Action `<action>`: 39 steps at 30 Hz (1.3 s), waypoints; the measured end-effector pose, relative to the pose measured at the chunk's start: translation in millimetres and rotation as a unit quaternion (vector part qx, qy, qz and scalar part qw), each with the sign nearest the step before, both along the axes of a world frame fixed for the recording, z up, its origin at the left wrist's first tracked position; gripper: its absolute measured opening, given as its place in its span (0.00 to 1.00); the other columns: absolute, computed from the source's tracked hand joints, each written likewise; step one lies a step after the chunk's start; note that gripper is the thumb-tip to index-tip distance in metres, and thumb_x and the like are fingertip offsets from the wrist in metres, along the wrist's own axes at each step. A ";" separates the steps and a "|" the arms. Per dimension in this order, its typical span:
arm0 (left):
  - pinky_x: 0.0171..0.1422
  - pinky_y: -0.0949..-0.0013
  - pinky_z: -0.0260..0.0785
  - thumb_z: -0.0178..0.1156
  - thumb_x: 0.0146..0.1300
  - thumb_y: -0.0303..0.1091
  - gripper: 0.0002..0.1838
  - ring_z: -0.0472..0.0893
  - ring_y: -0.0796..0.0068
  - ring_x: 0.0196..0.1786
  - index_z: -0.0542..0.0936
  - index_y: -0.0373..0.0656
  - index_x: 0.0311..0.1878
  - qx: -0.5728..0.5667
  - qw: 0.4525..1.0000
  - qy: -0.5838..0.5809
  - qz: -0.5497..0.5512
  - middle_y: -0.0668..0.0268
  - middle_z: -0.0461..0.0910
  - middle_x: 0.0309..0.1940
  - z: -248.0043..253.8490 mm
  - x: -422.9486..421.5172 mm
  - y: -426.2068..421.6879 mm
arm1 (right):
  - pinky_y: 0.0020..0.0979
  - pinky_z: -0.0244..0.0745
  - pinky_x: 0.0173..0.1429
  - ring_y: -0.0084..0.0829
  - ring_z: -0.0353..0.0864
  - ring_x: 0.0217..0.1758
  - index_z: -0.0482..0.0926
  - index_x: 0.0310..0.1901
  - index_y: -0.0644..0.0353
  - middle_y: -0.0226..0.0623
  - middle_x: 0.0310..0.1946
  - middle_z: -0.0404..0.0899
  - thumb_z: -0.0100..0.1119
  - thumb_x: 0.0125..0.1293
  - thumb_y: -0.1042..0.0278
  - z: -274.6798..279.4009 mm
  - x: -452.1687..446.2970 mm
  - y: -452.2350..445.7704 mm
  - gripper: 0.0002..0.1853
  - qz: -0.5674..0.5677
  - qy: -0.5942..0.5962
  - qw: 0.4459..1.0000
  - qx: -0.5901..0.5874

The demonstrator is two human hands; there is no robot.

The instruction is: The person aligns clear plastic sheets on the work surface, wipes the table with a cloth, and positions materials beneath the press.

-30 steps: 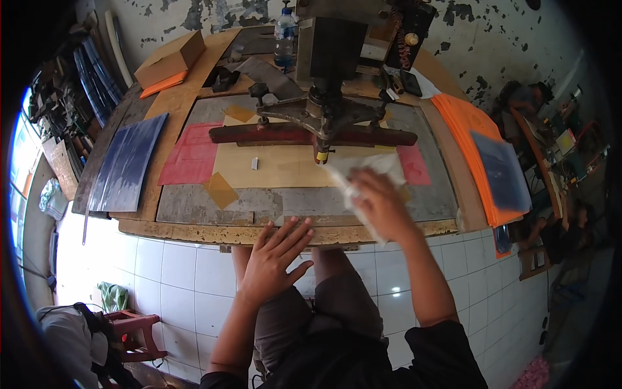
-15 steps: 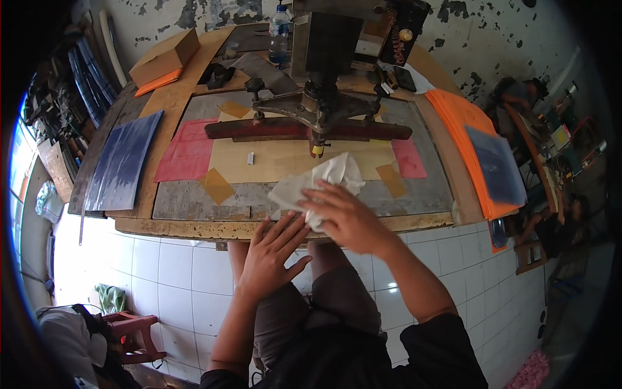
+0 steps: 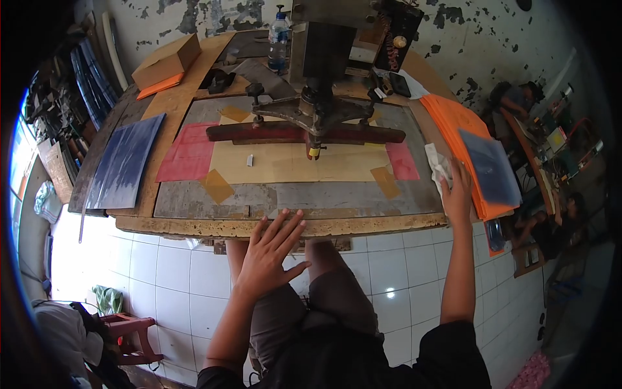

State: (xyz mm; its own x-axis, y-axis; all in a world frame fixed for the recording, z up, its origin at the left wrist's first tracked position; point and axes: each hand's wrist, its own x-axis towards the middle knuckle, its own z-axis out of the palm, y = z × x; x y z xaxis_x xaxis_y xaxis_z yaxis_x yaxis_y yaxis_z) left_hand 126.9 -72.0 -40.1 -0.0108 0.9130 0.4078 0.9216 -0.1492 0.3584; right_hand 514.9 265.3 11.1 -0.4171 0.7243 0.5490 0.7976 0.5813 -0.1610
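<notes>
A person's left hand (image 3: 269,259) rests with fingers spread and nothing in it at the wooden front edge (image 3: 363,226) of a workbench. The right hand (image 3: 459,191) reaches to a crumpled white cloth (image 3: 438,162), fingers over its near part; from here, one cannot tell whether they pinch it. The cloth lies between the gray plate (image 3: 421,202) and the orange stack (image 3: 447,123), its long axis running away from the person, far end leaning slightly left. Good handling would seem to mean a light touch, loose folds gathered, clear of the stack and the brown tape (image 3: 387,183). Beyond stands a press (image 3: 317,107).
</notes>
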 end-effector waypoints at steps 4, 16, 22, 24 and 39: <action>0.97 0.39 0.47 0.80 0.64 0.59 0.52 0.57 0.59 0.96 0.71 0.56 0.89 -0.057 0.998 0.012 -0.004 0.67 0.63 0.93 3.7 -1.6 -16.8 | 0.59 0.59 0.91 0.52 0.65 0.91 0.77 0.81 0.49 0.44 0.86 0.71 0.80 0.70 0.49 -13.2 -28.8 -104.7 0.40 0.212 -0.031 0.974 -0.070; 0.86 0.45 0.67 0.78 0.66 0.36 0.27 0.83 0.65 0.74 0.88 0.56 0.69 0.067 0.994 0.083 0.009 0.71 0.86 0.68 -5.6 -0.5 -35.4 | 0.43 0.89 0.59 0.42 0.95 0.57 0.90 0.54 0.58 0.36 0.54 0.93 0.82 0.64 0.80 -32.0 -17.5 -163.6 0.18 0.263 0.106 0.958 -0.024; 0.67 0.51 0.82 0.84 0.61 0.38 0.14 0.92 0.64 0.49 0.93 0.46 0.48 0.147 0.952 -0.243 -0.117 0.67 0.92 0.44 49.5 3.9 -47.0 | 0.29 0.87 0.38 0.27 0.90 0.37 0.85 0.58 0.62 0.40 0.41 0.90 0.84 0.57 0.87 21.8 0.8 -172.5 0.28 0.305 0.367 0.869 -0.131; 0.58 0.55 0.83 0.82 0.65 0.40 0.13 0.92 0.64 0.42 0.93 0.44 0.45 0.162 0.918 -0.341 -0.120 0.65 0.91 0.39 61.1 10.4 -51.0 | 0.25 0.83 0.35 0.23 0.87 0.35 0.80 0.67 0.61 0.38 0.41 0.89 0.82 0.59 0.87 33.4 -2.8 -164.8 0.34 0.332 0.468 0.805 -0.152; 0.85 0.42 0.62 0.74 0.73 0.44 0.26 0.76 0.53 0.80 0.85 0.45 0.69 0.092 0.990 -0.046 0.095 0.60 0.82 0.74 37.9 -18.6 20.3 | 0.48 0.75 0.75 0.46 0.81 0.71 0.83 0.71 0.55 0.43 0.67 0.80 0.82 0.70 0.62 -34.7 -96.2 -33.6 0.30 0.102 0.123 0.986 -0.039</action>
State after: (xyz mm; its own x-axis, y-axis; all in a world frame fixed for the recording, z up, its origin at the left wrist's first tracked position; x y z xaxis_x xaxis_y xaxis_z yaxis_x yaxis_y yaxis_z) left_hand 108.3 -51.7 -2.2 -0.2189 0.8020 0.5558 0.9043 -0.0473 0.4243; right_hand 418.6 231.7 -23.6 -0.4199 0.6835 0.5970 0.5972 0.7035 -0.3854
